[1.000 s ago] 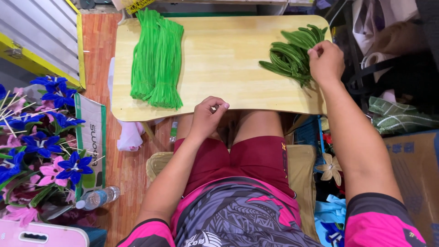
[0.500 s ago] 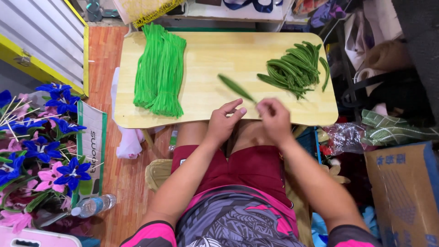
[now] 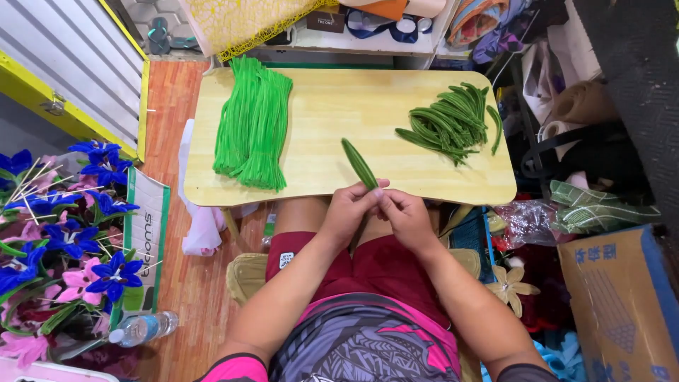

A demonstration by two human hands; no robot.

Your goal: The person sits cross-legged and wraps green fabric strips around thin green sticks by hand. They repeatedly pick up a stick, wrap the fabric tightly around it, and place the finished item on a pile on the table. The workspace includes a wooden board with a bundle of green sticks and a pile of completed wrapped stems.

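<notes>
Both hands meet just below the front edge of a small wooden table [image 3: 332, 106]. My left hand [image 3: 351, 209] and my right hand [image 3: 403, 212] pinch the lower end of one dark green leaf-shaped piece [image 3: 358, 163], which points up and to the left over the table. A thick bundle of bright green fuzzy stems [image 3: 254, 127] lies on the table's left side. A pile of dark green leaf pieces [image 3: 449, 124] lies on its right side.
Blue and pink artificial flowers [image 3: 71, 233] stand at the left on the wood floor, with a plastic bottle [image 3: 141, 327] beside them. A cardboard box [image 3: 619, 304] and bags crowd the right. A yellow mesh sheet [image 3: 247, 21] and clutter lie behind the table.
My right hand left the leaf pile with one leaf and came to the middle. Both hands now hold it at its lower end, closer together than before.
</notes>
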